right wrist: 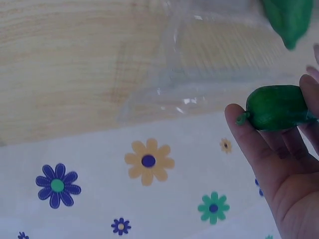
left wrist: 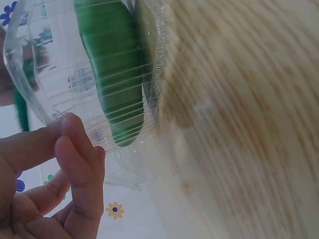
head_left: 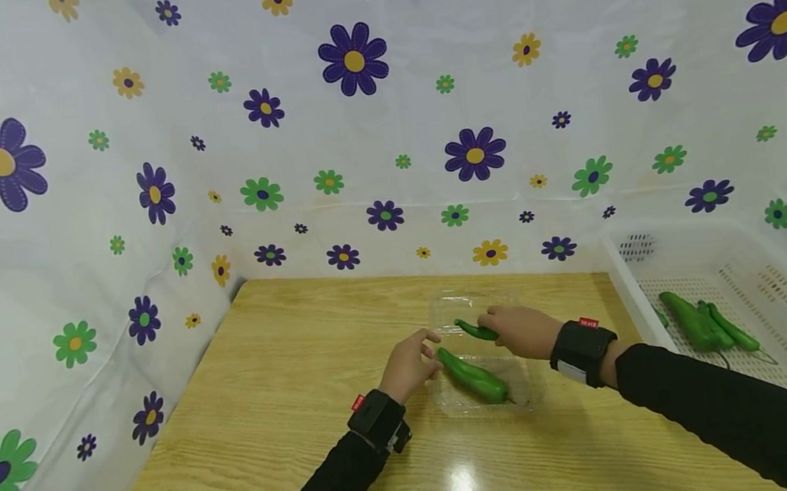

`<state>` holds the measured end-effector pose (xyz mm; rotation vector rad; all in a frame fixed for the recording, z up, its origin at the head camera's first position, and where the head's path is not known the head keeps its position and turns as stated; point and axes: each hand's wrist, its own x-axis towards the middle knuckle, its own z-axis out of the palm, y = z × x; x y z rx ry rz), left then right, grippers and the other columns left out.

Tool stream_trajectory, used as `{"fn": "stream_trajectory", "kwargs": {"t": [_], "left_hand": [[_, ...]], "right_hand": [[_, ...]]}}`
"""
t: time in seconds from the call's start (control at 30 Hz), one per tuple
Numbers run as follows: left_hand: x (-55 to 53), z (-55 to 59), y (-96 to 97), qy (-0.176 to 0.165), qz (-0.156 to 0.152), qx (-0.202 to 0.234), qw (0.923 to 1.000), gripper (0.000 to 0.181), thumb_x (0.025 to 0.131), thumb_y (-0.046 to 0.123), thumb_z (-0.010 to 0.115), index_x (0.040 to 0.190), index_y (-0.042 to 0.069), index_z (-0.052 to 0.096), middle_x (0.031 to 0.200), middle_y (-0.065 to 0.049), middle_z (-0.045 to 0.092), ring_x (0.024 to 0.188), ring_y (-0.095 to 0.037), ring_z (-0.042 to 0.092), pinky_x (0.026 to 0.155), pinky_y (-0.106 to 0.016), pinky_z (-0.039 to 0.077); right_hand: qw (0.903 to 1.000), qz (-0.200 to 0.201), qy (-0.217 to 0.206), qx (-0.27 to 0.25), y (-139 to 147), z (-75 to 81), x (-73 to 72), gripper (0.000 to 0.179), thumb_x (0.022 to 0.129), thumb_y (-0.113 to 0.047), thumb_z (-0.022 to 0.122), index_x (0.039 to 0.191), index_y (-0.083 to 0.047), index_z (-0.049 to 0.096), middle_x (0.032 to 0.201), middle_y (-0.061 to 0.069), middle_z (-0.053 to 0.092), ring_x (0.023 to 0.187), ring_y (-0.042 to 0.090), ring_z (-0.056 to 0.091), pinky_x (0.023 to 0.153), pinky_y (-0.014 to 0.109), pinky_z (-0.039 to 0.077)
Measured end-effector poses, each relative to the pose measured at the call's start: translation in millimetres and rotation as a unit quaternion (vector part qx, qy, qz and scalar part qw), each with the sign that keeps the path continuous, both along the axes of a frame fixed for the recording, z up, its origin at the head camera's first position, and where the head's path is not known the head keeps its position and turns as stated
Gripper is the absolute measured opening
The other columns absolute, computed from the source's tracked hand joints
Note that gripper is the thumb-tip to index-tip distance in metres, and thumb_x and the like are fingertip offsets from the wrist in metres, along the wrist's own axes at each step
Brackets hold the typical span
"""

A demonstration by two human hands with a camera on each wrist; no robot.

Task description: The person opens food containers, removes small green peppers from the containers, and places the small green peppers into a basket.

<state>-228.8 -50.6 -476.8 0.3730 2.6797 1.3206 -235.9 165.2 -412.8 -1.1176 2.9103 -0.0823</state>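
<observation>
A clear plastic clamshell box (head_left: 453, 407) lies opened out on the wooden table, its lid (head_left: 445, 304) folded back to the far side. One large green pepper (head_left: 476, 380) rests in the near half, its tapered tip toward my left hand (head_left: 408, 366). That hand pinches the box's left rim between thumb and finger, as the left wrist view shows. My right hand (head_left: 524, 331) holds a smaller, slender green pepper (head_left: 476, 330) above the lid side. In the right wrist view this pepper (right wrist: 276, 107) lies across the fingers under the thumb, stem end outward.
To the right stands a white perforated plastic basket (head_left: 621, 287) with several green peppers (head_left: 688, 320) inside. A white flowered cloth (head_left: 325, 125) hangs behind the table (head_left: 290, 350) and along its left side.
</observation>
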Motion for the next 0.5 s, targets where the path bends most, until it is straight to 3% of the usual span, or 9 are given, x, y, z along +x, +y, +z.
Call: {"fn": "stream_trajectory", "kwargs": {"t": [0.23,0.5], "left_hand": [[2.1,-0.9,0.1,-0.001,-0.002,-0.001,1.0,0.037,0.084,-0.001,0.067,0.119,0.003,0.057,0.087,-0.01,0.058,0.06,-0.014,0.058,0.053,-0.025,0.044],[3.3,3.0,0.6,0.002,-0.004,0.001,1.0,0.037,0.084,-0.001,0.066,0.119,0.002,0.057,0.088,-0.012,0.058,0.061,-0.014,0.058,0.054,-0.025,0.044]], "right_hand": [[0.9978,-0.027,-0.003,-0.059,16.3,29.0,2.8,0.026,0.082,-0.005,0.071,0.106,-0.002,0.062,0.09,0.006,0.061,0.077,0.014,0.061,0.07,0.03,0.054],[0.9887,-0.106,-0.003,-0.106,57.6,65.6,-1.5,0.028,0.085,-0.002,0.066,0.113,0.003,0.061,0.095,0.013,0.064,0.082,0.02,0.061,0.075,0.038,0.054]]}}
